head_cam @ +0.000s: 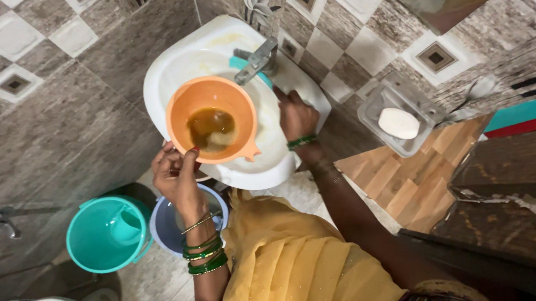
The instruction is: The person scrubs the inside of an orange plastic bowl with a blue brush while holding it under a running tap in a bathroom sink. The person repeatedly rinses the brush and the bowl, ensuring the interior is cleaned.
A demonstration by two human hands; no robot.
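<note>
Left hand (177,177) holds round orange plastic bowl (212,118) over basin (178,62).

A white wall-mounted sink (172,62) carries the orange bowl (212,118), which rests in its basin under the metal tap (257,61). On the tiled floor (157,286) below, a teal bucket (105,233) stands at the left, touching a pale blue bucket (167,223) beside it.
</note>
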